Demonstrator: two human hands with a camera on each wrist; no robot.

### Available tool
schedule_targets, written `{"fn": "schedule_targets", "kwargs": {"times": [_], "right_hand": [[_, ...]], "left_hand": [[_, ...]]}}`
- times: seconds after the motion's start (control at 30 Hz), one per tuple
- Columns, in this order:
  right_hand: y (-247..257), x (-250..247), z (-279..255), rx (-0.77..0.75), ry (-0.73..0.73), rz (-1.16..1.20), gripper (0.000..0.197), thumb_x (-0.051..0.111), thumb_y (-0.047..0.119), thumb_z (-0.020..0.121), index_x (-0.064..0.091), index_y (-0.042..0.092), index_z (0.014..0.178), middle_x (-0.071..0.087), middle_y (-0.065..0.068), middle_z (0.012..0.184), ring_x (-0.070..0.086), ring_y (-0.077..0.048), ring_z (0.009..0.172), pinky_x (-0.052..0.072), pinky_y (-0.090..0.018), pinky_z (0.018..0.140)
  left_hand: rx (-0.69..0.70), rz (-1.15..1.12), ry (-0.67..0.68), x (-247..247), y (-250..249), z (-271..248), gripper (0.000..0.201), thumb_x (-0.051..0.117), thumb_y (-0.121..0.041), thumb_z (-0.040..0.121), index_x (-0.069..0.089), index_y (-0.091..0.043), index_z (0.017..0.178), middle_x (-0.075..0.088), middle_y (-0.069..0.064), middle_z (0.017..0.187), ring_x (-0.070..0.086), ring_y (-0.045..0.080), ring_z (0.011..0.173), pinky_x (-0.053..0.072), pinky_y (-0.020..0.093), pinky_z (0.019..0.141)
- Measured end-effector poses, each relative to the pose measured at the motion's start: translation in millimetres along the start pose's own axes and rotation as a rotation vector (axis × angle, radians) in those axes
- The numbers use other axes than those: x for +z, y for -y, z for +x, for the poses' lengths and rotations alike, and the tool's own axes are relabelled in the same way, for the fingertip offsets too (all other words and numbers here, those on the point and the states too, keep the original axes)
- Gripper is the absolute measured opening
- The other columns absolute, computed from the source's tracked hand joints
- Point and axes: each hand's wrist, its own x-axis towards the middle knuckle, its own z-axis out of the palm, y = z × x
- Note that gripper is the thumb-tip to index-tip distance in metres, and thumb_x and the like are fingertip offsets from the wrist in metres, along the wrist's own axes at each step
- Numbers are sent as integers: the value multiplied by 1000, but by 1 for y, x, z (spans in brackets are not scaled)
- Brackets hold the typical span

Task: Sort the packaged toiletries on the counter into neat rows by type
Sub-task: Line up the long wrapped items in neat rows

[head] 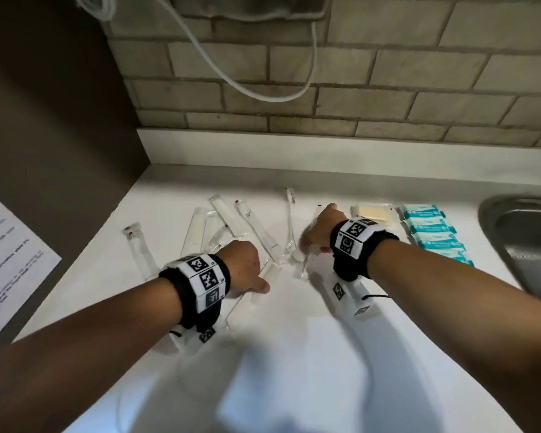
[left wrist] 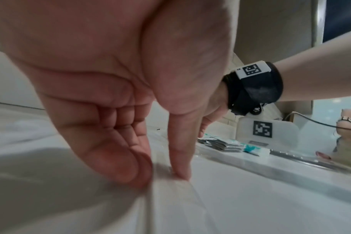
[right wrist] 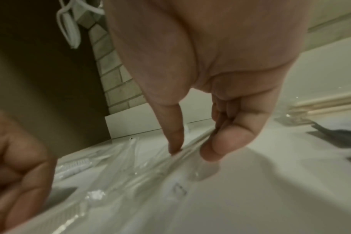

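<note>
Sorting pile: clear-wrapped toothbrush packets (head: 231, 226) lie scattered and overlapping on the white counter (head: 294, 354), left of centre.
Left hand (head: 245, 268): fingers together, pointing down; thumb (left wrist: 180, 158) and fingertips (left wrist: 130, 171) pinch the edge of one clear packet (head: 269, 273) lying on the counter.
Right hand (head: 317, 229): thumb (right wrist: 175, 139) and bunched fingers (right wrist: 216, 148) pinch another clear packet (right wrist: 150, 171) against the counter, just right of the pile.
Sorted items: teal packets (head: 434, 239) lined in a row near the sink (head: 519, 239); a pale yellow packet (head: 372, 214) beside them.
Backdrop: tiled wall (head: 356, 89), hanging white cable (head: 263, 92), printed sheet (head: 7, 264) at far left.
</note>
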Motion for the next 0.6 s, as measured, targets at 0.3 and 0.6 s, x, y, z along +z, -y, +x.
{"fn": "schedule_targets", "kwargs": {"times": [0.3, 0.6], "right_hand": [[3, -15, -10, -120, -79, 113, 40, 69, 9, 82, 47, 5, 116, 69, -13, 91, 63, -23, 64, 54, -26, 55], [37, 31, -33, -317, 206, 195, 26, 67, 7, 85, 43, 12, 91, 65, -13, 66, 57, -24, 48, 53, -29, 50]], "left_hand": [[45, -344, -82, -16, 20, 0, 22, 80, -25, 75, 67, -9, 77, 61, -3, 59, 54, 8, 50, 43, 18, 53], [-79, -505, -320, -86, 76, 3, 37, 56, -35, 95, 49, -13, 66, 53, 5, 60, 46, 19, 51, 40, 27, 58]]}}
